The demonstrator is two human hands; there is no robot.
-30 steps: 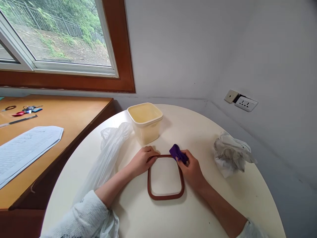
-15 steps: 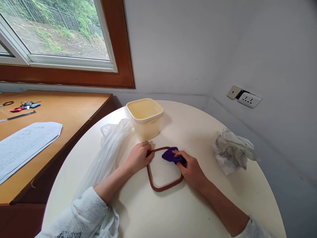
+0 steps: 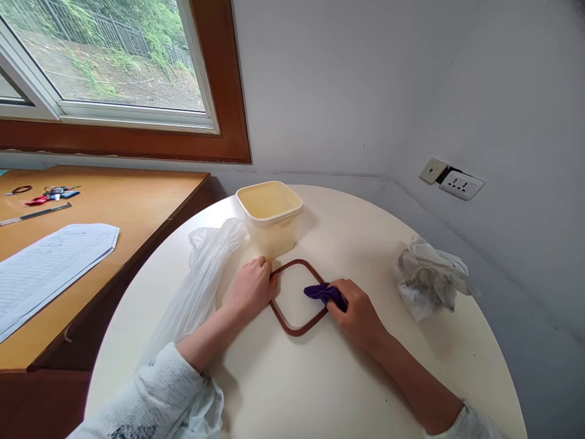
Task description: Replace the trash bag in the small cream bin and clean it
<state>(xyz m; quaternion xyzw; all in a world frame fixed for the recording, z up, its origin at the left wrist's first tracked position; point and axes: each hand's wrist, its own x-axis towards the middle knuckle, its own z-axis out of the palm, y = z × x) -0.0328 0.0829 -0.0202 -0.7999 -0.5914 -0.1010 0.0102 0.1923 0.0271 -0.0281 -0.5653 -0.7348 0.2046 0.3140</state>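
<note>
A square lid with a brown rim [image 3: 292, 330] lies flat on the round white table [image 3: 320, 390]. My left hand [image 3: 250, 286] presses on the lid's left edge, fingers closed over the rim. My right hand [image 3: 359, 314] grips a small purple cloth [image 3: 321, 292] and holds it against the lid's right side. A cream plastic tub [image 3: 269, 216] stands open just behind the lid, close to my left hand.
A clear plastic bag [image 3: 201, 274] lies left of my left hand. A crumpled grey-white cloth [image 3: 429, 277] sits at the table's right. A wooden desk [image 3: 114, 213] on the left carries papers [image 3: 50, 259] and keys. A wall socket [image 3: 460, 184] is on the right wall.
The lid has turned on the table, its corner now pointing toward the tub. My right hand slid the purple cloth from the lid's far right corner down along its right side.
</note>
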